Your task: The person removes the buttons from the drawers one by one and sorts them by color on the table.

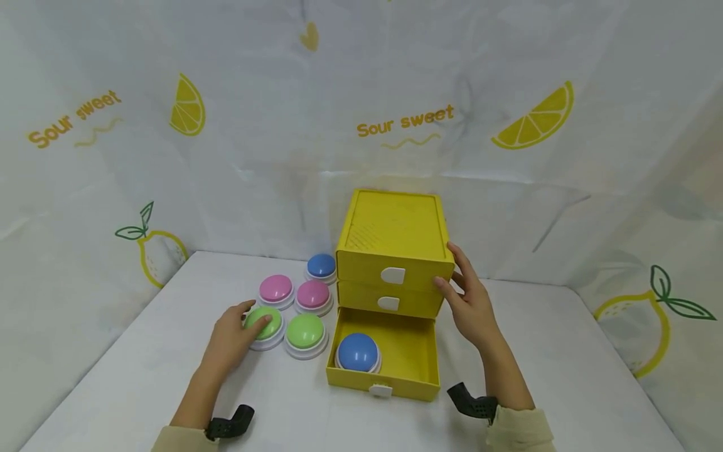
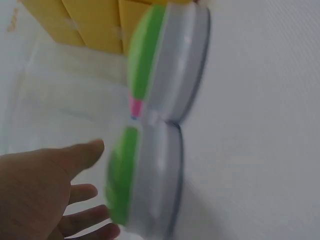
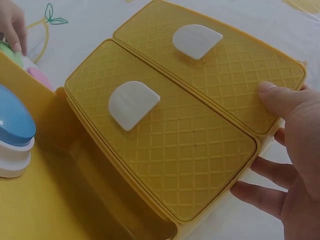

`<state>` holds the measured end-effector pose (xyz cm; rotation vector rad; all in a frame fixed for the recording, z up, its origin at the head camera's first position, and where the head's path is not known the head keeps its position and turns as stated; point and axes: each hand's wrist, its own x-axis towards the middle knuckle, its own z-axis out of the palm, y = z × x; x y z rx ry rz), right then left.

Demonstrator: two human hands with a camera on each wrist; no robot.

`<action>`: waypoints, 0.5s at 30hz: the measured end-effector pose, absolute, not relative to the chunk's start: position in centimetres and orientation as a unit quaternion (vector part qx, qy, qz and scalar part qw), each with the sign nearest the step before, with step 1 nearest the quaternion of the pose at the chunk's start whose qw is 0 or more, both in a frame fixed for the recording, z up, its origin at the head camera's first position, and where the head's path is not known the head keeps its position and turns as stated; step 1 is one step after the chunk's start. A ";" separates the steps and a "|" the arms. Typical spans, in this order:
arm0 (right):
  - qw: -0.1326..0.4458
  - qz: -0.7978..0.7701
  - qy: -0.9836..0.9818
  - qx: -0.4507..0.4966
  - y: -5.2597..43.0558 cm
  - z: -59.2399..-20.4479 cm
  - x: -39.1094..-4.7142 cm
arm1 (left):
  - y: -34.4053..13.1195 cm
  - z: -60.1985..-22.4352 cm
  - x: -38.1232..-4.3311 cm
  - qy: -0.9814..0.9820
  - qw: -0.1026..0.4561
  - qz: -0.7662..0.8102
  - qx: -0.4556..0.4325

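My left hand [image 1: 228,336] is spread over a green dome button [image 1: 264,323] on a white base. In the left wrist view its fingers lie beside the green dome and the thumb stands apart from it. A second green button [image 1: 305,331] sits to its right. My right hand [image 1: 471,306] rests on the right front corner of a yellow drawer box [image 1: 395,220], thumb on the top drawer's front, straight fingers along the side. The bottom drawer [image 1: 409,358] is pulled out, with a blue button [image 1: 358,352] in its left part.
Behind the green buttons are two pink buttons [image 1: 275,288] and another blue button [image 1: 321,266], beside the box. Each drawer front has a white tab [image 1: 381,390]. A printed lemon cloth [image 1: 271,157] hangs behind the white table [image 1: 536,364].
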<state>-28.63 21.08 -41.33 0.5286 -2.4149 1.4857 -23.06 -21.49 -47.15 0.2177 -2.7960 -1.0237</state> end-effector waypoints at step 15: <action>0.128 0.510 -0.830 0.184 21.1 -41.5 -28.8 | -10.6 -41.0 -22.6 -0.909 -0.048 -0.343 -0.230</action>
